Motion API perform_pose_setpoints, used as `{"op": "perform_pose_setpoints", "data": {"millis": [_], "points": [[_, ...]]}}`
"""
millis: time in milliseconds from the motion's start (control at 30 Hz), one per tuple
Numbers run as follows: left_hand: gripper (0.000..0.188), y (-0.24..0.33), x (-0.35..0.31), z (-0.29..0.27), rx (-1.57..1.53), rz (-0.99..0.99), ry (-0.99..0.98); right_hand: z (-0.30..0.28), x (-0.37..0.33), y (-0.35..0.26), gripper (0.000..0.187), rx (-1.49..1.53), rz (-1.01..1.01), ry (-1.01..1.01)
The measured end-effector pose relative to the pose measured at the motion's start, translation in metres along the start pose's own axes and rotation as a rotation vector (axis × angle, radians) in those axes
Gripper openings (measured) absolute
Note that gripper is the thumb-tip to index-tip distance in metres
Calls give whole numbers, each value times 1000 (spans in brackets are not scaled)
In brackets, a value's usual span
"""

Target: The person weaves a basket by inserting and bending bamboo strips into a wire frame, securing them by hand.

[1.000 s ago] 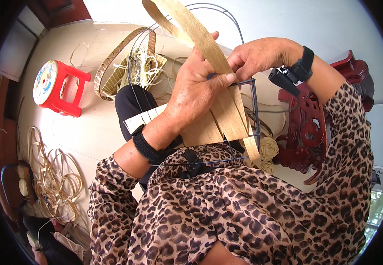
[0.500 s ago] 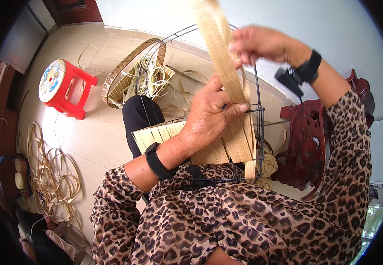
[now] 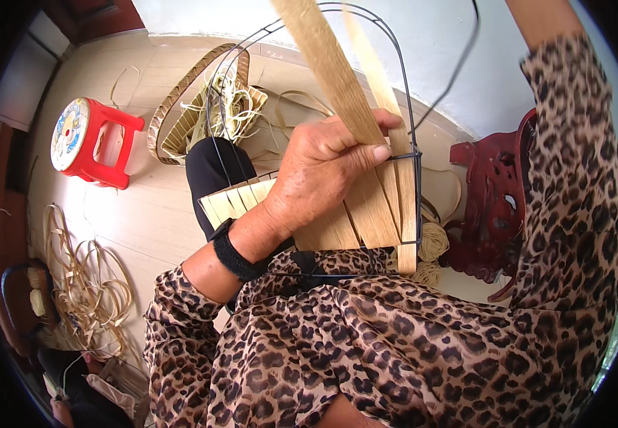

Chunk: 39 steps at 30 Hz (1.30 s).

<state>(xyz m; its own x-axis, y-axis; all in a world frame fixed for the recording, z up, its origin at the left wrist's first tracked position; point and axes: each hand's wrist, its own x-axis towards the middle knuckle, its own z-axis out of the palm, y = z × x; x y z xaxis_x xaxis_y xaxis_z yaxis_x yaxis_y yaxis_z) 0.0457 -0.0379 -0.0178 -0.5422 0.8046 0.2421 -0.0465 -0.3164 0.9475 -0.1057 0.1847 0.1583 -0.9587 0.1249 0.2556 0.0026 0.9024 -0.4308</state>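
A dark wire frame (image 3: 400, 53) with a tall arched handle rests on my lap. Wide pale woven strips (image 3: 323, 228) fill its flat lower part. My left hand (image 3: 316, 167) is closed near the frame's right side, pinching a long pale flat strip (image 3: 323, 60) between thumb and fingers. This strip rises past the top edge of the view. Behind it, a second pale length (image 3: 369, 64) stands up inside the handle. My right forearm (image 3: 548, 21) reaches up out of the top right, so my right hand is out of sight.
A woven basket (image 3: 170, 107) with thin shavings stands on the floor ahead, beside a red stool (image 3: 113, 153). Loose strips (image 3: 91, 299) lie in a heap at left. Carved dark-red furniture (image 3: 491, 203) and a ball of twine (image 3: 434, 242) are at right. Another person's dark-clad leg (image 3: 88, 389) shows lower left.
My right hand has left the strip near the handle and gone up out of view. My left hand still grips the strip. The view has shifted slightly.
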Motion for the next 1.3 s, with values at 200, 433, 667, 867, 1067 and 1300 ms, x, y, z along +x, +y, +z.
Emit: {"op": "perform_pose_setpoints", "data": {"millis": [200, 433, 667, 867, 1067, 1300], "points": [[17, -3, 1, 10, 59, 95, 65, 11, -139, -6, 33, -165, 116, -964], [18, -5, 1, 8, 71, 190, 71, 21, -170, 5, 22, 385, 431, -964], [20, 0, 7, 9, 50, 62, 63, -26, -13, 80, 17, 653, 355, -40], [21, 15, 3, 3, 46, -130, -43, 18, -9, 32, 17, 326, 268, -144], [18, 11, 3, 4, 48, -206, 34, 31, -135, -10, 41, 130, 256, -681], [21, 15, 11, -4, -40, -177, 102, 10, -228, -15, 42, -86, 71, -422]]}}
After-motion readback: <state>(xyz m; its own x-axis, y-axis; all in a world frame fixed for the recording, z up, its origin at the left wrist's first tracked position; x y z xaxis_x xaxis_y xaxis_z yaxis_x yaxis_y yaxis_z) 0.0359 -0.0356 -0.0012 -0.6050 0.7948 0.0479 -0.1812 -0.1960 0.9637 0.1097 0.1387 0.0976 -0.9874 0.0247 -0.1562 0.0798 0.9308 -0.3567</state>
